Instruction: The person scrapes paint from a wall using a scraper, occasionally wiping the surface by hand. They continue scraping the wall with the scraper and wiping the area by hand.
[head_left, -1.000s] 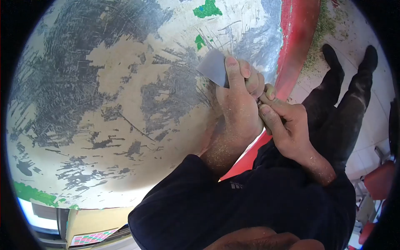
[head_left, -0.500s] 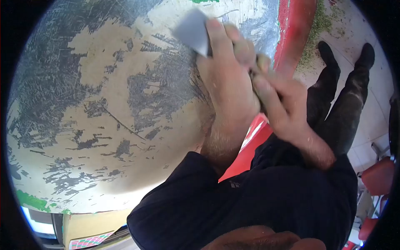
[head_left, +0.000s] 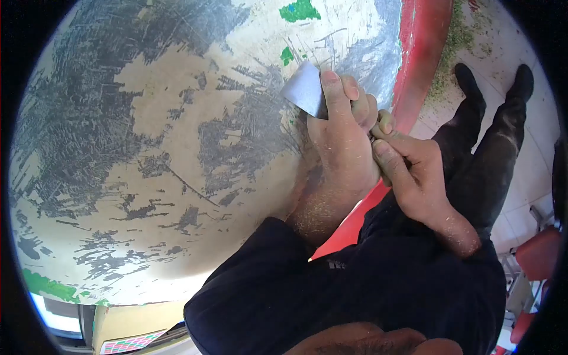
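My left hand point(head_left: 343, 130) is closed around a scraper, its fingers reaching up toward the blade. The scraper blade point(head_left: 305, 90) is flat, grey and broad, and overlaps the worn surface in this view. Most of its handle is hidden by my fingers. My right hand point(head_left: 414, 168) is closed at the handle end, with thumb and forefinger pinching beside the left hand. Under the blade lies a large curved surface point(head_left: 157, 103), pale cream with scratched dark grey patches. Small green paint patches point(head_left: 300, 10) show near the top.
A red edge point(head_left: 421, 59) borders the curved surface on the right. Greenish flakes point(head_left: 455, 44) lie on the tiled floor point(head_left: 526, 160) beyond it. My legs point(head_left: 491, 160) stand at the right. A red chair point(head_left: 538, 253) is at the lower right, and a yellowish panel point(head_left: 133, 322) at the lower left.
Both hands and the scraper have moved down and to the right in view, and the blade now looks sharper. Both hands keep their hold. The view has shifted slightly.
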{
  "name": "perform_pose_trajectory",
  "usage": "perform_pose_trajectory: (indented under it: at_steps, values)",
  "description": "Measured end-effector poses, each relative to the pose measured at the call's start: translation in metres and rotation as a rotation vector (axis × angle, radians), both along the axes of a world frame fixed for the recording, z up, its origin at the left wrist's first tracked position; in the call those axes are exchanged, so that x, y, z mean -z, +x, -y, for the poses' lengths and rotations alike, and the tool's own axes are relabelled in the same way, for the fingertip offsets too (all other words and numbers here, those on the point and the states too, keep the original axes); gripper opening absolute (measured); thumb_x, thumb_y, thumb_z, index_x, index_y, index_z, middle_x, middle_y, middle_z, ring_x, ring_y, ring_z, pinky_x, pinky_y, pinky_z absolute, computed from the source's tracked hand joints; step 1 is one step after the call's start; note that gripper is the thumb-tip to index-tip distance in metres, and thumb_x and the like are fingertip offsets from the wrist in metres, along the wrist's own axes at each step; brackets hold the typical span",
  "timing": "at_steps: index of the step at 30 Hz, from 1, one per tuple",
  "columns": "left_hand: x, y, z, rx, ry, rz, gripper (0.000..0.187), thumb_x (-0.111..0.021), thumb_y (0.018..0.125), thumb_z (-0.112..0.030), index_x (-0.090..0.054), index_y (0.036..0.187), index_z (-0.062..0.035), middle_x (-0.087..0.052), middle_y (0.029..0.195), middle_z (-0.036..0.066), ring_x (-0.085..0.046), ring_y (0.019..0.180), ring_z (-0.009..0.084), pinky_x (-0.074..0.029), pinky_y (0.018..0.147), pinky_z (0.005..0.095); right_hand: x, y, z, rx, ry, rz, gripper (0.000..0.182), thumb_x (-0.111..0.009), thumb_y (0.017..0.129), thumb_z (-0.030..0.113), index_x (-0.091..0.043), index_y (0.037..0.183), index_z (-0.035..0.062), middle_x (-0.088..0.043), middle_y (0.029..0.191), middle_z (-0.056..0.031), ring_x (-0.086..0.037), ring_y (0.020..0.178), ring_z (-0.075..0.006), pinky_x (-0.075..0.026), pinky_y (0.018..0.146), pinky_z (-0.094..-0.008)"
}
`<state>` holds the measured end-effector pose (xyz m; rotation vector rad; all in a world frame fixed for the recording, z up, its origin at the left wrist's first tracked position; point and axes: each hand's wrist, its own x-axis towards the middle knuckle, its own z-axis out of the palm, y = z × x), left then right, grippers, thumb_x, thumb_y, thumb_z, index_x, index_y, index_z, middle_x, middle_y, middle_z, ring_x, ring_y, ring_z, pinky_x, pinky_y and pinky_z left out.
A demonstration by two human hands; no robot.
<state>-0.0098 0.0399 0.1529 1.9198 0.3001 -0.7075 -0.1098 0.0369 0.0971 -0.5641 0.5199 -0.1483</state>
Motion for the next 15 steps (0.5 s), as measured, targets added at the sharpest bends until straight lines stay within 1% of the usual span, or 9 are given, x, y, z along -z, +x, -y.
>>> perform_pose_trajectory:
  at_steps: [2, 3, 6, 9, 12, 13, 15]
  values:
    - [0.005, -0.001, 0.004, -0.006, -0.010, 0.020, 0.031, -0.041, 0.101, -0.037, -0.041, 0.079, -0.0154, -0.022, 0.058, -0.006, -0.026, 0.053, 0.0087, -0.033, 0.053, 0.0289, 0.002, 0.001, 0.004, -0.022, 0.037, -0.038, 0.012, -0.056, 0.090, 0.005, -0.065, 0.093, -0.0029, -0.051, 0.061, -0.0119, -0.045, 0.055, -0.0074, -0.039, 0.051, -0.0269]
    - [0.005, -0.001, 0.002, -0.009, -0.026, 0.007, 0.031, -0.041, 0.101, -0.037, -0.041, 0.079, -0.0156, -0.021, 0.059, -0.006, -0.025, 0.053, 0.0085, -0.033, 0.052, 0.0285, 0.001, 0.002, 0.003, 0.043, 0.060, -0.028, 0.011, -0.057, 0.090, 0.004, -0.065, 0.091, -0.0029, -0.050, 0.061, -0.0119, -0.045, 0.055, -0.0072, -0.039, 0.051, -0.0271]
    - [0.002, -0.003, 0.009, -0.028, -0.018, -0.003, 0.031, -0.041, 0.101, -0.037, -0.041, 0.079, -0.0155, -0.021, 0.059, -0.006, -0.024, 0.053, 0.0081, -0.032, 0.052, 0.0283, 0.004, -0.003, 0.008, 0.031, -0.013, 0.038, 0.011, -0.057, 0.090, 0.005, -0.064, 0.091, -0.0026, -0.050, 0.061, -0.0119, -0.044, 0.055, -0.0073, -0.038, 0.051, -0.0268]
    - [0.009, 0.005, 0.012, 0.045, 0.016, 0.097, 0.030, -0.041, 0.101, -0.036, -0.041, 0.080, -0.0150, -0.021, 0.059, -0.006, -0.024, 0.053, 0.0081, -0.032, 0.052, 0.0283, 0.011, 0.012, 0.002, 0.085, -0.018, 0.027, 0.012, -0.056, 0.091, 0.007, -0.064, 0.092, -0.0024, -0.049, 0.061, -0.0112, -0.042, 0.055, -0.0070, -0.038, 0.050, -0.0266]
    - [0.006, 0.003, 0.006, 0.074, 0.019, 0.114, 0.030, -0.040, 0.101, -0.036, -0.042, 0.080, -0.0143, -0.021, 0.060, -0.006, -0.023, 0.053, 0.0082, -0.031, 0.052, 0.0283, 0.009, 0.010, -0.008, 0.106, 0.044, 0.037, 0.013, -0.056, 0.091, 0.008, -0.063, 0.091, -0.0027, -0.048, 0.060, -0.0122, -0.041, 0.055, -0.0071, -0.038, 0.050, -0.0272]
    - [0.004, 0.001, 0.003, 0.057, 0.014, 0.093, 0.031, -0.040, 0.101, -0.036, -0.041, 0.080, -0.0142, -0.021, 0.060, -0.006, -0.023, 0.053, 0.0083, -0.031, 0.052, 0.0283, 0.003, 0.007, -0.003, 0.074, 0.092, 0.023, 0.013, -0.057, 0.091, 0.008, -0.063, 0.090, -0.0035, -0.046, 0.059, -0.0122, -0.040, 0.055, -0.0069, -0.037, 0.049, -0.0276]
    - [0.002, -0.001, 0.001, 0.036, -0.014, 0.048, 0.031, -0.041, 0.101, -0.036, -0.041, 0.079, -0.0141, -0.021, 0.060, -0.006, -0.023, 0.053, 0.0084, -0.031, 0.052, 0.0282, 0.002, 0.008, -0.005, 0.060, 0.080, 0.010, 0.013, -0.057, 0.091, 0.008, -0.063, 0.089, -0.0035, -0.046, 0.059, -0.0113, -0.040, 0.055, -0.0064, -0.037, 0.049, -0.0270]
